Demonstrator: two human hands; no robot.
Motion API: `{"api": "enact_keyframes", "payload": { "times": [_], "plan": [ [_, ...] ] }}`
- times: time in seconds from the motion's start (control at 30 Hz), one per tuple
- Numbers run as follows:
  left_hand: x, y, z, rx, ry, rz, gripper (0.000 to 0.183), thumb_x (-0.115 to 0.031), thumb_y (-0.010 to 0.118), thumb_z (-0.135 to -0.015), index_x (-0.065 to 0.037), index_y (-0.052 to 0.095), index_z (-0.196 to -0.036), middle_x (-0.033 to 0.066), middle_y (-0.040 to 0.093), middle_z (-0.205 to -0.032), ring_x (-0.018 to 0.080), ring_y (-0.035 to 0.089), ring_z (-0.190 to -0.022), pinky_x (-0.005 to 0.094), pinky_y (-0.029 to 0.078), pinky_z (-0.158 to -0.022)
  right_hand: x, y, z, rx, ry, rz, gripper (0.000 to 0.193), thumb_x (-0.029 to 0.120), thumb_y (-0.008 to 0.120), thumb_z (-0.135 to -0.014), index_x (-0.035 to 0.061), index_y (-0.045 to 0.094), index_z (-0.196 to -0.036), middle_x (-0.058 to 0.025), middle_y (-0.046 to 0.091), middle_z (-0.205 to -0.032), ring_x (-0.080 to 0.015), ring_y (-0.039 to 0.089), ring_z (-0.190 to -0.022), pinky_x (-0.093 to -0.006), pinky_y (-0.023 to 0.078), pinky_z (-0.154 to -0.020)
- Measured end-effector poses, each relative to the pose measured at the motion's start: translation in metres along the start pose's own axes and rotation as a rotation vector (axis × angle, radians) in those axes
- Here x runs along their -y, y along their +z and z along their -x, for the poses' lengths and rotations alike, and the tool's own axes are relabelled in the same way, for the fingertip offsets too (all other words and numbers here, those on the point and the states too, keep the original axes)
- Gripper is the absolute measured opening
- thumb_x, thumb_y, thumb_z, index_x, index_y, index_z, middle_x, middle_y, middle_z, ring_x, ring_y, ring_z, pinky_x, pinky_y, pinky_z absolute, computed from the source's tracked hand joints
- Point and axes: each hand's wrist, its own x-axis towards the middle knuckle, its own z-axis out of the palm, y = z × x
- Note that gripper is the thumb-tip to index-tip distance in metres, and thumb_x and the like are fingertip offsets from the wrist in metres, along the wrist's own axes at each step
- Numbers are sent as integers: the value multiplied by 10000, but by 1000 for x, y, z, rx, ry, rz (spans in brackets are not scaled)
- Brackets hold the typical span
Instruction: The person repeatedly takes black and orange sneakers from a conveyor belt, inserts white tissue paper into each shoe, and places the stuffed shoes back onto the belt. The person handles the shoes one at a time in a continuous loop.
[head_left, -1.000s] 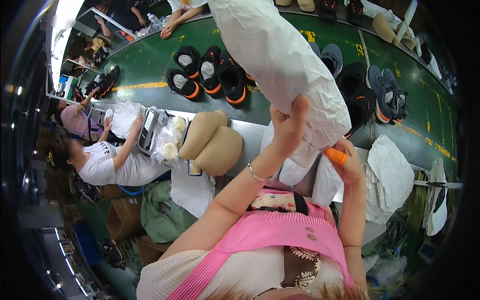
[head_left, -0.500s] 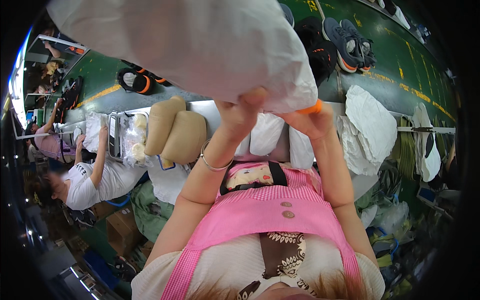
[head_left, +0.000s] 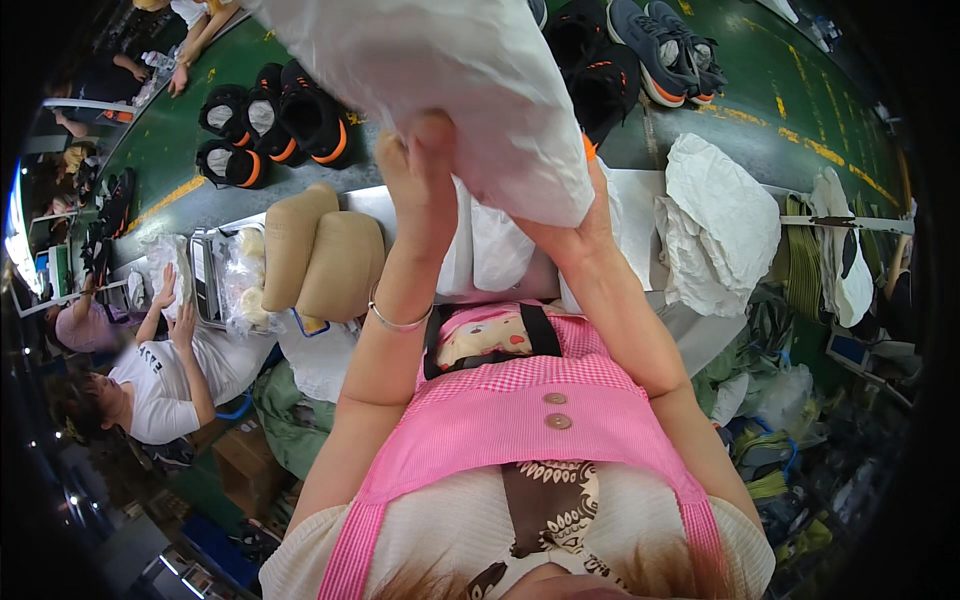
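I hold a large white paper sheet [head_left: 450, 80] up in front of me with both hands. My left hand [head_left: 422, 165] grips its lower edge, thumb and fingers pinched on the paper. My right hand [head_left: 575, 225] is mostly hidden behind the sheet; only the wrist and forearm show beneath it. An orange bit [head_left: 587, 146] peeks out at the sheet's right edge. Below the sheet lie more white paper pieces [head_left: 495, 250] on the grey work table [head_left: 640, 200].
Black and orange shoes [head_left: 270, 125] and dark sneakers [head_left: 660, 40] ride a green conveyor [head_left: 780, 100]. Tan shoe lasts [head_left: 320, 260] and crumpled white paper [head_left: 715, 225] lie on the table. A person in a white shirt [head_left: 175, 375] works at my left.
The sheet has swung from my right across to the centre and closer to my face. My right hand, earlier seen holding an orange item, is now behind the paper.
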Motion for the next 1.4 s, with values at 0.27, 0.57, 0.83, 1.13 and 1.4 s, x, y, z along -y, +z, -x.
{"api": "enact_keyframes", "payload": {
  "times": [0.27,0.57,0.83,1.13,1.4],
  "plan": [
    [-15,17,-8,-147,-275,461,846,-725,384,-899,-161,215,-1506,35,306,-1506,232,364,-1351,395,320,-1120,1,6,-3,-61,-112,679,446,382,473,-1008,82,496,-1337,-46,577,-1277,-148,555,-1156,-304,435,-974],
    [23,18,-12,-128,-221,431,834,-696,414,-909,-62,315,-1441,84,446,-1401,237,501,-1231,362,421,-1041,1,7,-17,-182,-283,888,481,353,497,-1002,34,476,-1362,-50,585,-1254,-122,571,-1115,-278,451,-941],
    [44,5,-15,-218,-390,749,801,-595,556,-902,41,399,-1363,158,540,-1288,244,580,-1131,358,481,-967,-2,-5,-13,125,-788,1930,947,287,844,-670,12,350,-1430,-204,447,-1369,-362,480,-1230,-404,388,-1040],
    [29,-89,-87,203,-33,-906,526,-495,600,-884,-39,666,-1137,126,694,-945,282,664,-893,384,511,-811,33,30,-2,15,-404,1986,642,174,806,-685,73,569,-1274,-165,648,-1151,-268,642,-1045,-360,491,-902],
    [57,-163,-116,-290,-856,473,332,-322,683,-887,-5,672,-985,116,710,-932,206,691,-849,371,575,-815,-37,23,-51,184,-521,2207,792,326,863,-633,98,506,-1302,-162,655,-1052,-321,641,-959,-380,515,-821]
  ]
}}
